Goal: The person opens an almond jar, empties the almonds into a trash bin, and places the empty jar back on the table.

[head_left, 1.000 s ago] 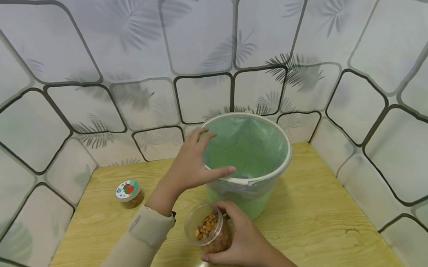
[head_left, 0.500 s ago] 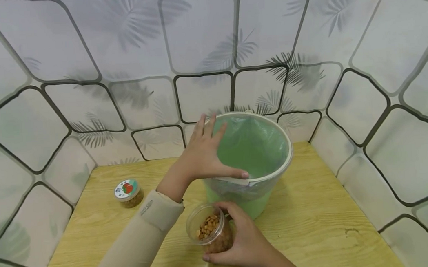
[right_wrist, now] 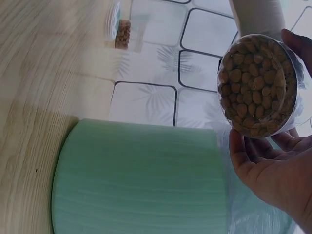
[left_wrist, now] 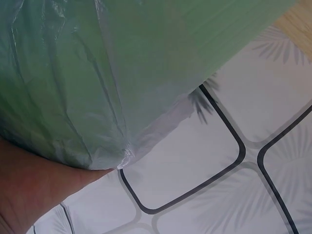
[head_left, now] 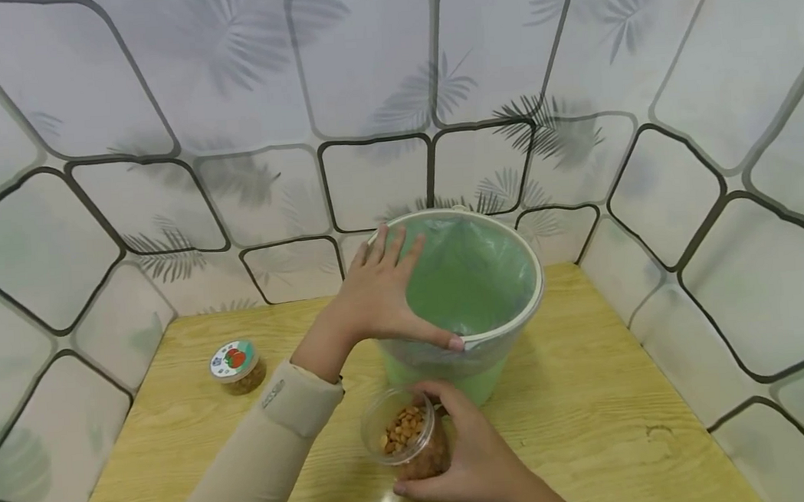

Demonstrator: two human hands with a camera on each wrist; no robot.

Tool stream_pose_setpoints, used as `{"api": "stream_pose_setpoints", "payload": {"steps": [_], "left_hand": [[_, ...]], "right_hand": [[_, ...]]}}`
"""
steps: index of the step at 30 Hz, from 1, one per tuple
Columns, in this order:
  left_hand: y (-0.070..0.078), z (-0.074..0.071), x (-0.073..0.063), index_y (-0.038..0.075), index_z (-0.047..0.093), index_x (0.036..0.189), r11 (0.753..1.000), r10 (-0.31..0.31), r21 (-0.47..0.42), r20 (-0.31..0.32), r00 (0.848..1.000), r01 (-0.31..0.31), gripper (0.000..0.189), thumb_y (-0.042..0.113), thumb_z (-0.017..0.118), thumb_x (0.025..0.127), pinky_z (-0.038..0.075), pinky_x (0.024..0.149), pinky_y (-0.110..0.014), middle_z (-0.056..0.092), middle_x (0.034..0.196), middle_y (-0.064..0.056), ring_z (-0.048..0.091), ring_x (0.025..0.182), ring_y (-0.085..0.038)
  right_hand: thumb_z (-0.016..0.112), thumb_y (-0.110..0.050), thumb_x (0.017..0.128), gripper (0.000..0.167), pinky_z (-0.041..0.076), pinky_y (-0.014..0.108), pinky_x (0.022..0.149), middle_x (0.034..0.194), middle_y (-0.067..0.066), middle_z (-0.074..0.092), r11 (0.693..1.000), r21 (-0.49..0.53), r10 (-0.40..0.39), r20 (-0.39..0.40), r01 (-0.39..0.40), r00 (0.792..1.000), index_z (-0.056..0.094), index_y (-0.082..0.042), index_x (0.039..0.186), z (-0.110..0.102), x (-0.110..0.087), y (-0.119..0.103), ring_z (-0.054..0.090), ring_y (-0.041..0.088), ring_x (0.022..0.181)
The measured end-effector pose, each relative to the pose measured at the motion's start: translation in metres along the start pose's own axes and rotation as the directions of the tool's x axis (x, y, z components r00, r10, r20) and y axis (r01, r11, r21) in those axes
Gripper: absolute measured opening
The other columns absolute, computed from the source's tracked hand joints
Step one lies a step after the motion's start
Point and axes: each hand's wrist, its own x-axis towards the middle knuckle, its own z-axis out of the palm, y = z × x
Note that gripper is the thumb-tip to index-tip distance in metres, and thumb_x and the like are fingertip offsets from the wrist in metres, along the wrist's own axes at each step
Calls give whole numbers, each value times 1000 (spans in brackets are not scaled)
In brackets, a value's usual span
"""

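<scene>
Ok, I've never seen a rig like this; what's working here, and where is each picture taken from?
No machine: these are a person's bare hands. The wide picture comes from a head camera, the others from each wrist. On the yellow wood-grain table stand a round green plastic bucket with a clear liner bag, and a small capped clear jar. The left hand spreads over the bucket's white rim; the right hand holds a tilted, open, clear plastic tub of brown nut-like pieces.
</scene>
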Motion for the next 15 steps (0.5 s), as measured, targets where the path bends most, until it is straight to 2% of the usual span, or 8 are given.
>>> {"api": "stream_pose_setpoints", "payload": {"steps": [7,11,15], "left_hand": [[-1,2,0,33,3,172,1000,-6,2,5,1000,6,148,102,66,57,-2,133,-63,-3,180,-11,-16,165,-34],[-1,1,1,32,5,172,1000,-6,14,11,1000,6,146,101,66,59,-3,132,-64,0,180,-12,-13,166,-36],[-1,1,0,32,6,172,1000,-12,11,14,1000,12,145,100,67,59,-2,132,-65,1,180,-12,-12,166,-37]], "right_hand": [[104,-44,65,96,58,38,102,134,-17,60,999,-1,36,-37,-36,999,51,-30,144,-10,-6,2,63,9,122],[102,-48,66,96,59,38,100,134,-15,61,1000,-21,3,-46,-4,999,51,-25,145,-15,-7,5,65,10,120],[102,-47,68,97,59,36,99,136,-9,62,998,-50,-31,-51,28,998,49,-29,147,-20,-9,7,65,11,119]]}}
